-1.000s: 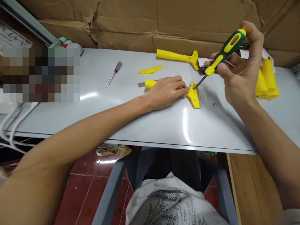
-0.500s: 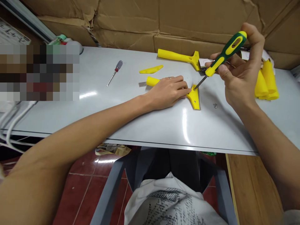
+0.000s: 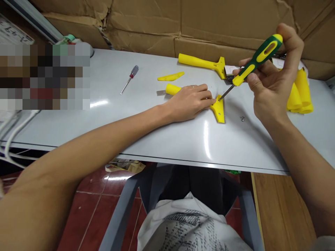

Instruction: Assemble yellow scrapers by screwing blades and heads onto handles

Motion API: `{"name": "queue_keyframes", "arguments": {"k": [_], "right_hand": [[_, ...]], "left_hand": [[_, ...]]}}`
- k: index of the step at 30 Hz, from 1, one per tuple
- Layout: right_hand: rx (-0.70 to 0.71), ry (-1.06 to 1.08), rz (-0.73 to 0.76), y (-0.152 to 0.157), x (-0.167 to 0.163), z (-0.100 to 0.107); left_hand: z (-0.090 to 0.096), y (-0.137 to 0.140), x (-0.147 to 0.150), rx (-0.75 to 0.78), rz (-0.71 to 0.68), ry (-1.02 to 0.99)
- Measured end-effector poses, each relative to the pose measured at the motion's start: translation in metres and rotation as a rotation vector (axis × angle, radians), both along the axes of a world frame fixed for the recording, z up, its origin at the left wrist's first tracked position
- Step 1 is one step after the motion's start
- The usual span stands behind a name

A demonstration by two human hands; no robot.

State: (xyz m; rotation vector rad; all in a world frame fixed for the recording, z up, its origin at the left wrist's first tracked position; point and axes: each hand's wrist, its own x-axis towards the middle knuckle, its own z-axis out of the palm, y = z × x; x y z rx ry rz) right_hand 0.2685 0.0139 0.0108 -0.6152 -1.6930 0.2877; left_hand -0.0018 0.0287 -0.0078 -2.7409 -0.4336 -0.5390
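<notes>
My left hand [image 3: 192,103] is closed over the handle of a yellow scraper [image 3: 219,113], pressing it to the table. The scraper's wide head sticks out to the right of my fingers, with a metal blade along its edge. My right hand [image 3: 274,80] grips a green and yellow screwdriver [image 3: 258,59], its index finger bent over the handle's end. The screwdriver tilts, and its tip meets a screw spot on the upper part of the scraper head. To the right lie a few small screws [image 3: 242,119].
Behind lie another yellow scraper [image 3: 197,62], a flat yellow piece [image 3: 170,76] and a loose blade [image 3: 161,93]. A small clear-handled screwdriver [image 3: 129,79] is further left. Yellow handles [image 3: 300,92] are piled at right. Cardboard [image 3: 146,28] stands along the table's [image 3: 162,139] back edge.
The view has shifted slightly. My right hand still holds the screwdriver on the scraper head, with only a slight change in its pose. My left hand stays on the scraper.
</notes>
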Motion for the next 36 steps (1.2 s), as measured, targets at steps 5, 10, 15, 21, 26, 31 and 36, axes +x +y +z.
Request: {"name": "queue_keyframes", "arguments": {"k": [5,10,15,21,26,31,36], "right_hand": [[-0.001,0.01,-0.032,-0.001,-0.001,0.001],[-0.054,-0.112,0.024,0.001,0.007,0.01],[-0.134,-0.269,0.128,-0.005,0.01,0.022],[-0.048,-0.308,0.045,0.0,0.008,0.023],[0.12,-0.262,-0.124,0.003,0.003,0.016],[0.168,-0.142,-0.317,-0.007,-0.013,0.008],[0.173,-0.115,-0.331,-0.006,-0.015,0.005]], "left_hand": [[0.002,0.0,0.0,-0.031,-0.007,-0.005],[0.002,0.002,-0.001,-0.078,-0.072,-0.043],[0.0,0.004,0.0,-0.158,-0.103,-0.085],[-0.003,0.003,0.0,-0.169,-0.098,-0.109],[-0.004,0.0,0.002,-0.119,-0.093,-0.079],[-0.001,-0.004,0.003,-0.084,-0.074,-0.054],[0.003,-0.006,0.001,-0.03,-0.056,-0.014]]}}
